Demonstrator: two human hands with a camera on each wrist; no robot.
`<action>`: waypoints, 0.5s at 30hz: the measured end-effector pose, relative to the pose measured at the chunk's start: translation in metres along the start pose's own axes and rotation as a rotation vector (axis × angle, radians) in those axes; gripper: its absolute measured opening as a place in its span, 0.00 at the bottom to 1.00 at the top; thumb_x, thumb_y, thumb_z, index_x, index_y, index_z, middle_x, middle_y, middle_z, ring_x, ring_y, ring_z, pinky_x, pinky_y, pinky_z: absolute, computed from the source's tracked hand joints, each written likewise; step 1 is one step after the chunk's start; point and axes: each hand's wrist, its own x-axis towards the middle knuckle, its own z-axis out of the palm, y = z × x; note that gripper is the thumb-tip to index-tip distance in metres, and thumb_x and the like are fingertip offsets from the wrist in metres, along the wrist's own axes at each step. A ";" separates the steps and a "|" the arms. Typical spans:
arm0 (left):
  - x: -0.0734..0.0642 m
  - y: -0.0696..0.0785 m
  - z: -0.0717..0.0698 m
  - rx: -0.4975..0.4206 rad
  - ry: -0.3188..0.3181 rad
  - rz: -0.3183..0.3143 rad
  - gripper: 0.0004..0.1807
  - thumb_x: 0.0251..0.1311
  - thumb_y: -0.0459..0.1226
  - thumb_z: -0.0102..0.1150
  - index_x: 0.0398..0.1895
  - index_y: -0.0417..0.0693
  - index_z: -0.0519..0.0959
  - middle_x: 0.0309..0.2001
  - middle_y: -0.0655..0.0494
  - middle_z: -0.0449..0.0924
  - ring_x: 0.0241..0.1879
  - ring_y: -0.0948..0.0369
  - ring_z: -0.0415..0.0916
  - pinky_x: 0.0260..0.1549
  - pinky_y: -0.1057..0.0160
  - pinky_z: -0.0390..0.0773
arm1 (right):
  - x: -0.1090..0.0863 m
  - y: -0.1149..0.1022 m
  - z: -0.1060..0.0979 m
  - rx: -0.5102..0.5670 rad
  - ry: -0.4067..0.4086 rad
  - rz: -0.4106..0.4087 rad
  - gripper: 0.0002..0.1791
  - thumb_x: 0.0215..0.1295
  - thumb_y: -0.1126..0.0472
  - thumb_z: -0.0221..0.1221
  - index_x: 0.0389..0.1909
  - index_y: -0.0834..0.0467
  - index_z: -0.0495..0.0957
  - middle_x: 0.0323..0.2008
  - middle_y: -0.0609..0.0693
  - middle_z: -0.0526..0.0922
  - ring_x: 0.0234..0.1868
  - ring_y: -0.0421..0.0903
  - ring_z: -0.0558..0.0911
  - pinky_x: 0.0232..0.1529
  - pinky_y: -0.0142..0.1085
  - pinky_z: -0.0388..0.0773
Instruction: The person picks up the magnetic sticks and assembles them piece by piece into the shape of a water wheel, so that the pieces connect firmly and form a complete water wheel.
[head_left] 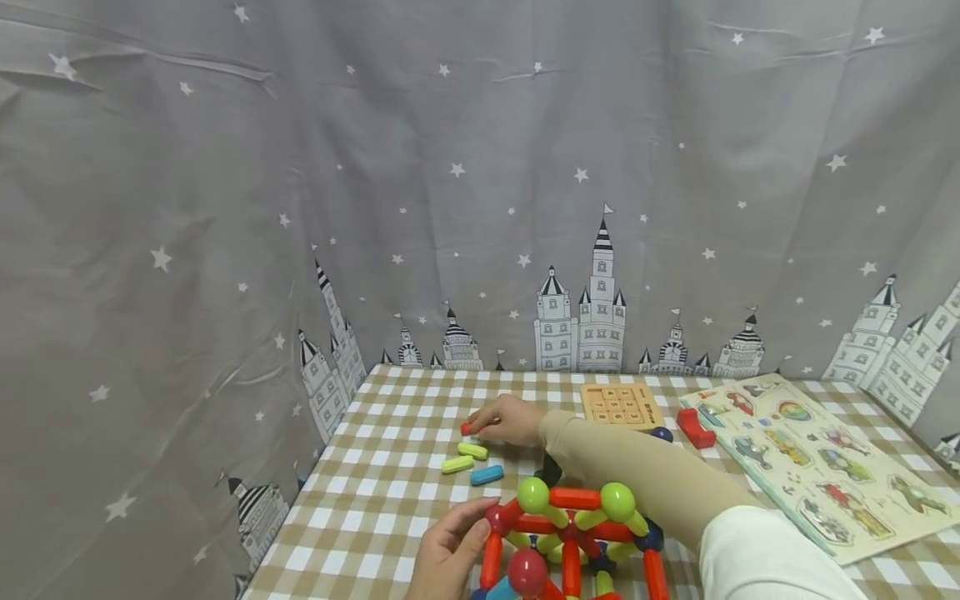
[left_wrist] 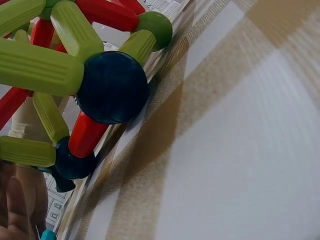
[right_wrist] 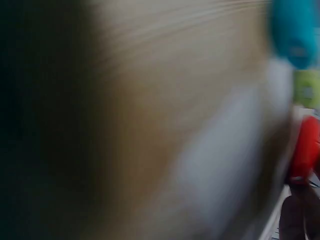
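Note:
A structure of magnetic rods and balls [head_left: 573,498], in red, lime green, blue and navy, stands at the table's front. My left hand [head_left: 450,546] holds its left side, thumb and fingers at a dark red ball [head_left: 495,518]. Reaching past the structure, my right hand [head_left: 512,419] pinches a red magnetic rod [head_left: 466,429] at the tabletop. That red rod [right_wrist: 304,150] is blurred in the right wrist view, with fingertips at its lower end. Nearer me lie two lime green rods [head_left: 457,464] and a blue rod [head_left: 487,475]. Navy balls [left_wrist: 112,87] show close up in the left wrist view.
A wooden number puzzle [head_left: 622,406] lies at the back, beyond my right forearm. To its right are a red block with a notch [head_left: 695,428] and a large picture puzzle board [head_left: 825,467]. A navy ball [head_left: 662,434] shows just behind the sleeve. Checked cloth [head_left: 360,500] covers the table.

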 end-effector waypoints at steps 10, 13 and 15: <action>-0.004 0.003 -0.004 0.032 -0.002 -0.010 0.22 0.77 0.44 0.54 0.65 0.40 0.77 0.57 0.39 0.82 0.47 0.60 0.85 0.41 0.63 0.86 | -0.007 -0.009 0.001 -0.265 0.022 -0.010 0.05 0.59 0.64 0.71 0.31 0.52 0.85 0.29 0.41 0.84 0.32 0.36 0.79 0.37 0.28 0.77; -0.004 0.002 -0.006 0.029 0.004 -0.016 0.22 0.76 0.44 0.55 0.65 0.40 0.77 0.57 0.39 0.83 0.46 0.60 0.85 0.41 0.62 0.86 | -0.020 -0.010 -0.005 -0.271 -0.024 0.077 0.09 0.58 0.65 0.71 0.32 0.51 0.81 0.28 0.40 0.80 0.32 0.37 0.77 0.36 0.30 0.76; -0.003 -0.001 -0.005 0.019 0.001 -0.012 0.22 0.76 0.44 0.55 0.65 0.40 0.77 0.57 0.39 0.83 0.47 0.59 0.85 0.42 0.62 0.86 | -0.034 -0.007 -0.012 -0.265 -0.076 0.112 0.10 0.55 0.67 0.71 0.33 0.51 0.82 0.28 0.40 0.80 0.31 0.37 0.77 0.36 0.31 0.77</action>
